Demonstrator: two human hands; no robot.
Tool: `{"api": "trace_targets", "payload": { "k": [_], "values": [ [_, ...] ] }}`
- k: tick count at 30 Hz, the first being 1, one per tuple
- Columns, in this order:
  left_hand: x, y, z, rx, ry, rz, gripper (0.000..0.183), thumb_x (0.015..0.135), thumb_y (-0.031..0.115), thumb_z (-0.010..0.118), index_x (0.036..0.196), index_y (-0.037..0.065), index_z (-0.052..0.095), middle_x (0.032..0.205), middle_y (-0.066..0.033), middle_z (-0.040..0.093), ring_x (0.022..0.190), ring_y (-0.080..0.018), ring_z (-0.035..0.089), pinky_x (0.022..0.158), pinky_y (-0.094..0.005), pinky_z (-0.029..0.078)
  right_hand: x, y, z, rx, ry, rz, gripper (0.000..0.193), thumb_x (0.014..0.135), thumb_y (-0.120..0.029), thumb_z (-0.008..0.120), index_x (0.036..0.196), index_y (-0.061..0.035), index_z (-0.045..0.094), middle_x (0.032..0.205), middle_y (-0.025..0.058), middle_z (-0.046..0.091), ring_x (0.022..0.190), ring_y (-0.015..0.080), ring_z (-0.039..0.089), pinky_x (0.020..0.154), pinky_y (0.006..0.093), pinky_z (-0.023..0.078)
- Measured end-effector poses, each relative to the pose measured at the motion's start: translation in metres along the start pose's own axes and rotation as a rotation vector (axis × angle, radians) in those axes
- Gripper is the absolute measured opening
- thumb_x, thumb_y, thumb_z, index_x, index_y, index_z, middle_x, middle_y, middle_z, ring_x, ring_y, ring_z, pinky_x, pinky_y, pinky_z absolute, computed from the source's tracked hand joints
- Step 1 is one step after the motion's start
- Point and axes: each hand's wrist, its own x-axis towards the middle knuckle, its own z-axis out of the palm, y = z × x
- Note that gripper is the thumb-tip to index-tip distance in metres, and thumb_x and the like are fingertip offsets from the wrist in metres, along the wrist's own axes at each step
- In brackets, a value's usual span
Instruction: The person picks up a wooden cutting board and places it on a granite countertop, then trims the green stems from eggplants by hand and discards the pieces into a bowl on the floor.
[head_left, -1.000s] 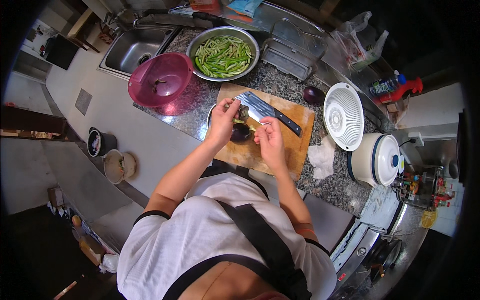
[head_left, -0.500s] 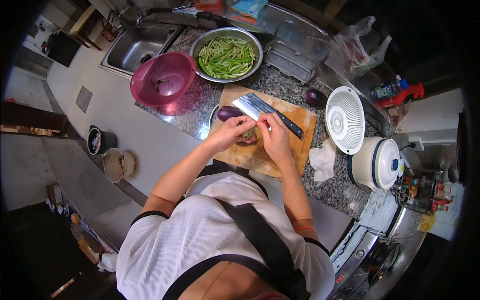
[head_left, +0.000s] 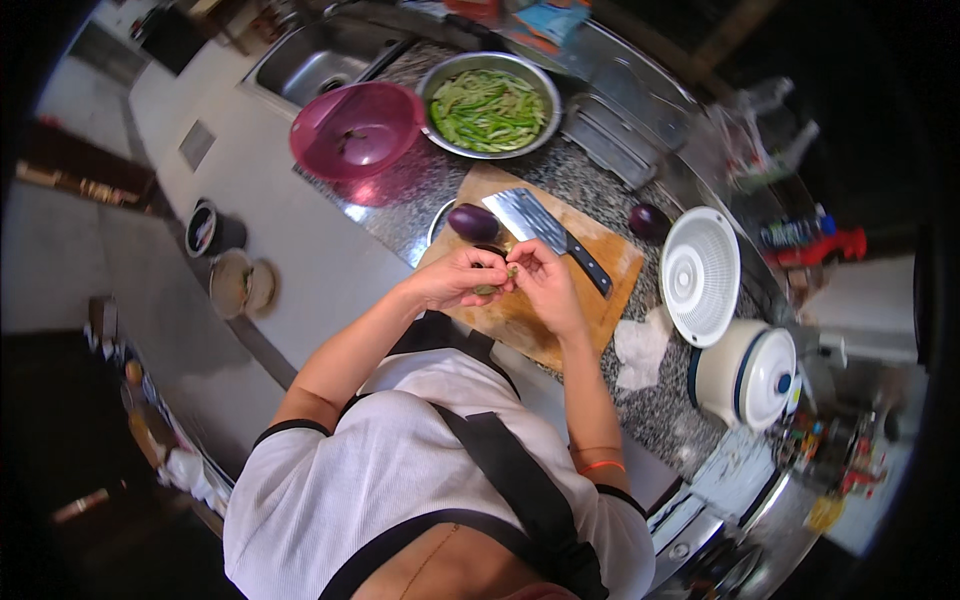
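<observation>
Just above the near left part of a wooden cutting board [head_left: 600, 318], my two hands meet at the fingertips. My left hand [head_left: 458, 279] is closed around a small green piece [head_left: 486, 290], mostly covered by the fingers, so its kind cannot be made out. My right hand [head_left: 547, 288] pinches at a bit of it with thumb and forefinger. Beyond my left fingers lies a purple eggplant [head_left: 474, 223] at the board's left side. A cleaver [head_left: 545, 228] rests flat on the board, blade toward the far left, black handle toward the right.
A steel bowl of cut green beans [head_left: 490, 110] and a pink basin [head_left: 357, 135] stand at the back, near the sink [head_left: 310, 65]. Another eggplant [head_left: 649, 222], a white colander [head_left: 699, 275], a crumpled white cloth [head_left: 640, 350] and a rice cooker [head_left: 745, 375] are to the right.
My view has shifted and turned slightly. Both hands have come a little nearer to my body, still together on the small green piece. Cleaver and eggplant stay in place on the board.
</observation>
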Motion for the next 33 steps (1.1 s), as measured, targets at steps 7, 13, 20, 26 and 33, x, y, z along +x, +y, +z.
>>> {"api": "trace_targets", "payload": {
  "k": [7,13,20,26,33],
  "values": [
    [-0.054,-0.018,-0.012,0.267,0.511,0.224,0.016,0.083,0.019,0.057,0.081,0.003,0.058,0.063,-0.0014,0.055,0.048,-0.0048,0.047,0.042,-0.0178,0.037,0.010,0.000,0.055,-0.623,0.013,-0.316,0.011,0.077,0.002,0.054,0.088,-0.0002,0.053,0.079,0.0105,0.050,0.067,0.0205,0.054,0.060,0.0288,0.043],
    [-0.120,-0.023,-0.034,0.452,0.671,0.406,0.015,0.083,0.018,0.057,0.084,0.002,0.056,0.061,0.0007,0.053,0.049,-0.0050,0.048,0.045,-0.0193,0.039,0.030,0.026,0.116,-0.633,-0.109,-0.179,0.015,0.074,-0.004,0.063,0.084,-0.0002,0.051,0.072,0.0087,0.052,0.065,0.0164,0.053,0.061,0.0264,0.043],
    [-0.234,-0.024,-0.080,0.574,0.983,0.611,0.015,0.081,0.013,0.059,0.089,0.001,0.055,0.067,-0.0032,0.057,0.055,-0.0077,0.051,0.049,-0.0214,0.042,0.062,0.070,0.243,-0.286,-0.283,-0.013,0.009,0.082,-0.008,0.059,0.080,-0.0023,0.051,0.073,-0.0017,0.052,0.064,0.0037,0.047,0.057,0.0163,0.038],
    [-0.331,-0.038,-0.133,0.437,1.245,0.769,0.015,0.083,0.015,0.056,0.087,0.001,0.054,0.070,-0.0037,0.055,0.055,-0.0084,0.051,0.051,-0.0222,0.043,0.080,0.113,0.365,-0.252,-0.470,0.024,0.007,0.082,-0.007,0.057,0.083,-0.0007,0.053,0.074,-0.0009,0.054,0.067,0.0053,0.049,0.060,0.0181,0.041],
    [-0.418,-0.062,-0.173,-0.258,1.123,0.919,0.018,0.090,0.022,0.044,0.092,0.004,0.048,0.077,-0.0016,0.050,0.066,-0.0084,0.049,0.060,-0.0226,0.044,0.089,0.133,0.485,-0.562,-0.832,-0.437,0.007,0.076,-0.002,0.058,0.079,0.0007,0.052,0.069,0.0088,0.052,0.064,0.0195,0.053,0.058,0.0282,0.042]
  ]
}}
